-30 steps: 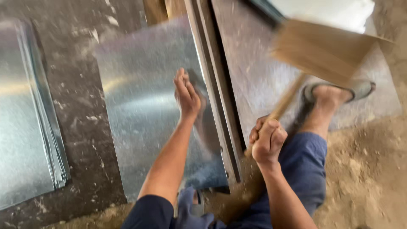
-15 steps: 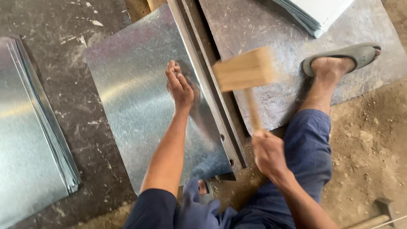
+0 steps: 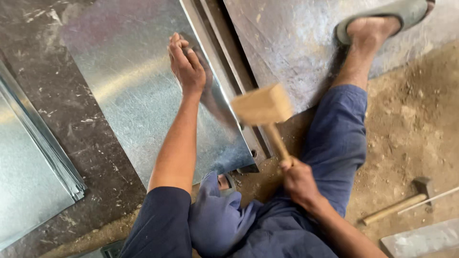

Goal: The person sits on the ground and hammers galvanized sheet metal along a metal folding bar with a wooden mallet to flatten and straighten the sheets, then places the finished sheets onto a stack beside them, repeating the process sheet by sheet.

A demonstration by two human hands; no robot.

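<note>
Mid-hammering, I judge: left hand (image 3: 185, 64), fingers pressed together, flattens the shiny galvanised steel sheet (image 3: 134, 91) while right hand (image 3: 297, 180) fingers wrap the blurred wooden mallet (image 3: 264, 106), wanting a square blow on the sheet's edge.

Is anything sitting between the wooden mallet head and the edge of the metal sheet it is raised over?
Nothing visible. The right hand holds the wooden mallet above the sheet's right edge by the steel rail. The left hand presses the sheet flat further up that edge, clear of the mallet head.
</note>
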